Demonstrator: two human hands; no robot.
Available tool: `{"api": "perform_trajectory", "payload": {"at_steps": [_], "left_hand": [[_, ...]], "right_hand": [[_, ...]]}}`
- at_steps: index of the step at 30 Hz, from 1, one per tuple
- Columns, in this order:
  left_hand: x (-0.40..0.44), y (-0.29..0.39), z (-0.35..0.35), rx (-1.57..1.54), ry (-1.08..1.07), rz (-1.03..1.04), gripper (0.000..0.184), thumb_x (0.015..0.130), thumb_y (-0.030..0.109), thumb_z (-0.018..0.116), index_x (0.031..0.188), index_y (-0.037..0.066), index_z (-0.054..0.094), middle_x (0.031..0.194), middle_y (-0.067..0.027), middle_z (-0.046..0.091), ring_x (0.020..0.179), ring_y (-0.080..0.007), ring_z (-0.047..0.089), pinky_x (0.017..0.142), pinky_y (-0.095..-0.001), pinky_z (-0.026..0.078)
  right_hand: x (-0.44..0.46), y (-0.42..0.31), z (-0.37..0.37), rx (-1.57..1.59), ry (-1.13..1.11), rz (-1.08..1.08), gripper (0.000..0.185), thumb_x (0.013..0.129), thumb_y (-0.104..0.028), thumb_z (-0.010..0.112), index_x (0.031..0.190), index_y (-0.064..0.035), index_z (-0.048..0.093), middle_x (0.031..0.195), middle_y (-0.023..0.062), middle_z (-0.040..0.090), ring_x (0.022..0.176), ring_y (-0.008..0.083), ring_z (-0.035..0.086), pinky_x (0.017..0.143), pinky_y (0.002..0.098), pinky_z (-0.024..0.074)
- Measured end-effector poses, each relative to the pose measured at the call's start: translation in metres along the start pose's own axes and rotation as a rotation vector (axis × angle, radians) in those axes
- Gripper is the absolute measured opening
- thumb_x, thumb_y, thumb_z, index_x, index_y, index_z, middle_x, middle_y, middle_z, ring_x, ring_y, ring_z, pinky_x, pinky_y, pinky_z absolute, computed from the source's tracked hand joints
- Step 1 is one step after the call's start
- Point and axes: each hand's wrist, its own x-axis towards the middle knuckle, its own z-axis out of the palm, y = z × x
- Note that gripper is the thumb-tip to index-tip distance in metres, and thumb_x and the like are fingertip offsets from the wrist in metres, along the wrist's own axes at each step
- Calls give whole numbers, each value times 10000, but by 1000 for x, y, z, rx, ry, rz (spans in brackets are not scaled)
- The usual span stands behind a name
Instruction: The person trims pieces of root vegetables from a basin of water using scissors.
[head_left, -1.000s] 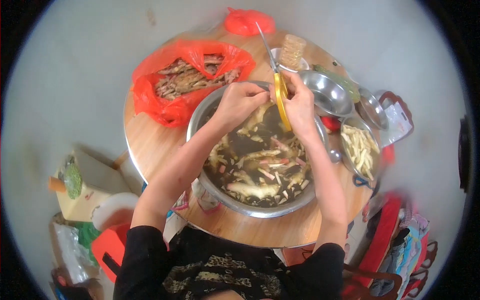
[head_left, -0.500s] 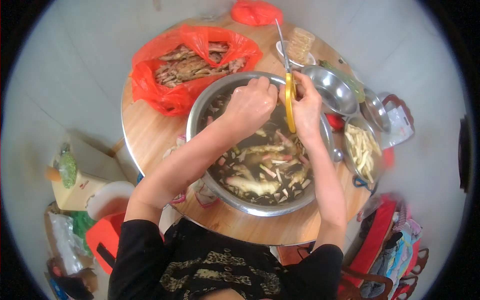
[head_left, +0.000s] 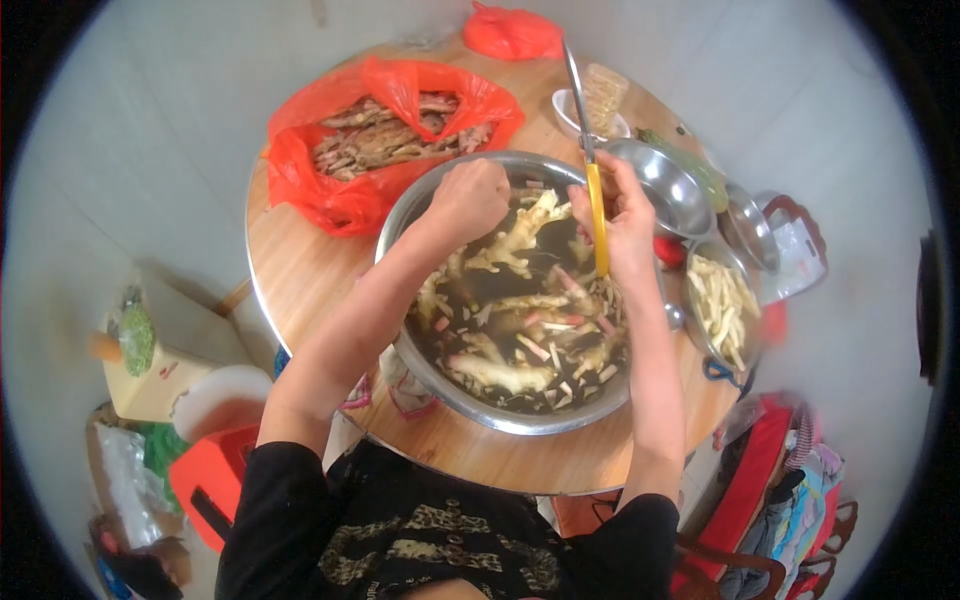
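Clock faces centred on the basin point(head_left: 520, 425), wearer at 6. Right hand point(head_left: 622, 225) at 2, gripping the scissors point(head_left: 597, 215) by the yellow handle; blades point to 12, look together. Left hand point(head_left: 470, 205) at 11, over the basin, fingers curled into a fist; can't tell if anything's inside it.

Biggest pale piece point(head_left: 520, 240), looks like a chicken foot, sits in the water near 12, between the hands and apart from the blades.

Progress: partway, I'd judge. Basin water holds a mix: large pieces from 9 round to 6, small chips point(head_left: 565, 390) mostly toward 5. Red bag point(head_left: 345, 205) at 11, past the rim, has a pile of brown pieces point(head_left: 385, 140) in it. Bowl point(head_left: 752, 335) at 3 has pale strips point(head_left: 722, 305) heaped in it. Can't tell which basin pieces are finished, or how many are left.
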Motion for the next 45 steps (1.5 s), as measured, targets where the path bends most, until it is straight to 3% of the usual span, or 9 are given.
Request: {"api": "perform_trajectory", "payload": {"at_steps": [4,6,10,13,15,18,24,36,45], "left_hand": [[-4,-15,25,29,256,214,201,774,85,590,879,-25,723,938,-279,695,883,-457,667,809,-506,534],[-2,-14,20,224,-422,197,241,729,73,627,926,-23,726,967,-249,710,929,-423,687,821,-483,547],[-7,-3,7,298,-648,117,314,749,143,620,1029,44,721,987,-229,703,991,-425,662,883,-478,530],[-13,12,0,314,-387,-82,296,792,192,625,1033,56,729,1047,-212,698,1012,-402,660,888,-486,525],[-17,14,1,161,36,18,278,837,202,619,1050,57,723,1130,-195,680,1026,-399,649,889,-496,515],[-17,15,10,-140,226,280,256,832,115,591,1038,57,732,1095,-169,668,969,-377,658,853,-450,522],[-20,33,-5,-462,80,386,334,839,25,643,1164,75,702,999,-80,620,846,-172,602,747,-295,499],[-24,38,4,-288,147,486,289,821,141,776,1101,122,711,987,-76,600,866,-209,636,708,-335,521],[-24,35,12,-325,122,460,165,835,158,715,991,109,699,928,-89,620,834,-299,640,715,-417,498]], "right_hand": [[3,-1,-3,-6,-28,106,477,918,-105,725,1359,-70,546,952,29,648,613,55,544,484,196,407],[5,1,-5,-25,-31,136,482,916,-114,729,1359,-66,544,952,31,652,616,61,554,486,198,413],[7,9,-7,26,-48,225,500,916,-143,736,1365,-55,535,956,38,657,614,72,571,486,203,426],[5,-3,-6,59,-32,252,471,905,-102,734,1335,-47,550,917,37,657,660,83,584,545,228,475],[6,-8,-5,89,-23,284,441,895,-51,730,1305,-42,566,877,35,656,709,91,593,606,252,519],[7,0,-7,173,-44,203,455,900,-30,724,1319,-19,546,917,33,656,735,84,596,610,243,523],[9,9,-16,269,-59,212,500,905,-39,725,1364,-33,528,933,19,658,741,64,604,554,204,474],[10,6,-14,405,-19,222,530,898,-80,748,1375,-36,523,949,31,665,749,77,624,566,211,480],[5,6,-9,341,-31,133,532,902,-52,737,1376,12,504,996,41,664,833,78,629,669,212,499]]}}
